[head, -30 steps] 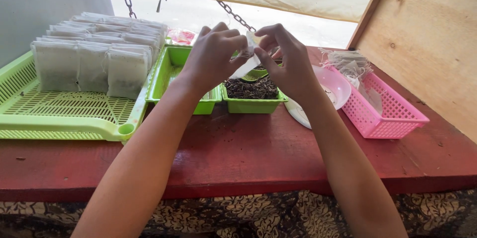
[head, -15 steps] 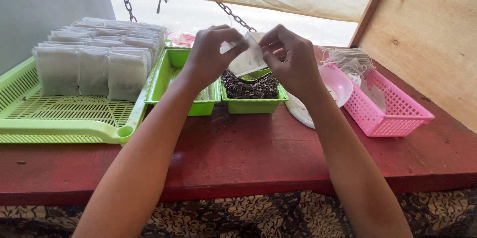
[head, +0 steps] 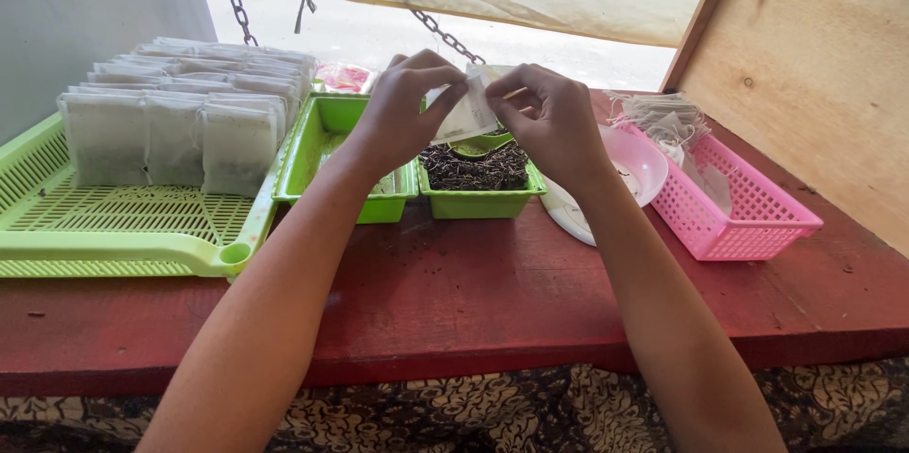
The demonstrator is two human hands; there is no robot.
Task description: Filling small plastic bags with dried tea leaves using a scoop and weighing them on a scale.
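Observation:
My left hand (head: 405, 110) and my right hand (head: 549, 120) together pinch a small white filter bag (head: 469, 115) at its top edge. The bag hangs over a green tub (head: 481, 199) filled with dark loose tea leaves (head: 473, 169). A green scoop (head: 481, 142) lies in the tub, mostly hidden behind the bag. Left of it stands a second green tub (head: 327, 142).
A large green slotted tray (head: 114, 226) at left holds rows of filled white bags (head: 175, 122). A pink plate (head: 636, 164) and a pink basket (head: 748, 207) with empty stringed bags (head: 668, 117) sit at right. A wooden board stands far right, a chain hangs behind.
Both hands have lifted the bag slightly and turned it more upright over the tea tub. The view shifted a little.

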